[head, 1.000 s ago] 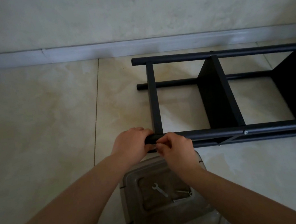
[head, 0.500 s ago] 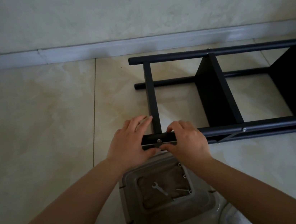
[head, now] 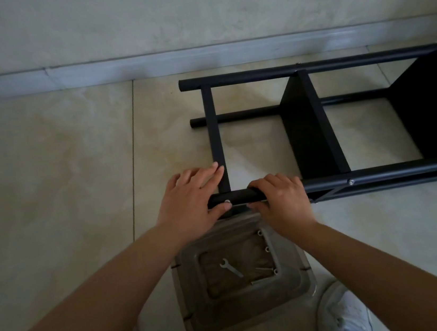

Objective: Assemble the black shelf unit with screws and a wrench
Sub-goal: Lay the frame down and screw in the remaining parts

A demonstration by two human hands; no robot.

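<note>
On the pale tiled floor (head: 45, 166), just out from the wall's baseboard (head: 116, 70), the black shelf unit (head: 315, 127) lies on its side, its long tubes running left to right and two dark panels standing crosswise between them. Nearer the person, below the frame's near tube, a translucent plastic bin (head: 248, 314) sits on the floor between two white shoes (head: 346, 318).

Both hands meet at the left end of the near tube (head: 239, 197). The left hand (head: 188, 197) lies over that end with its fingers straight and close together, reaching past the tube to the foot of the short crossbar (head: 215, 138); its thumb comes up from below, the tip touching the tube just under a small silver screw (head: 227, 201). The right hand (head: 283, 198) is curled over the tube just to the right of the screw, fingers wrapped over the top and thumb beneath.

Inside the bin lies a small silver wrench (head: 231, 268), and beside it, toward the right wall, a few loose screws (head: 267, 270). A second screw head (head: 351, 182) shows farther right along the near tube.
</note>
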